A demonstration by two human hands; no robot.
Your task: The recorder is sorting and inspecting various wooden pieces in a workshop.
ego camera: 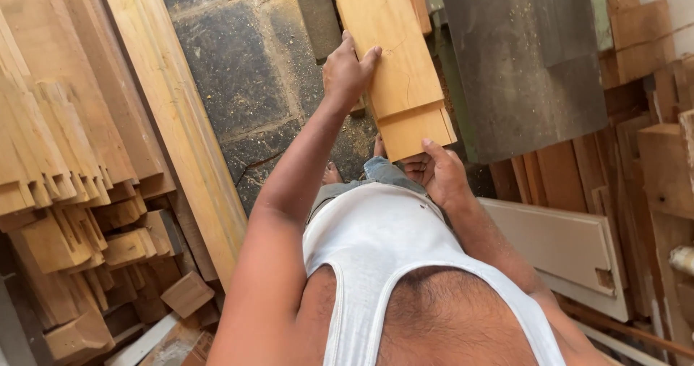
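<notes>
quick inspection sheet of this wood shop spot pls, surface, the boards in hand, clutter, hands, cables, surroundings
surface: dark cracked stone floor, dusted with sawdust.
job's things: stack of flat, light orange-brown wooden boards, held out in front of the body; the lower board juts out past the upper one at the near end.
clutter: pile of notched pale timber pieces on the left; a small loose wooden block at its foot.
grippers: left hand rests on the boards' left edge; right hand grips their near end.
cables: nothing seen.
surroundings: grey metal machine table on the right; white panel leaning below it; long pale planks.
</notes>
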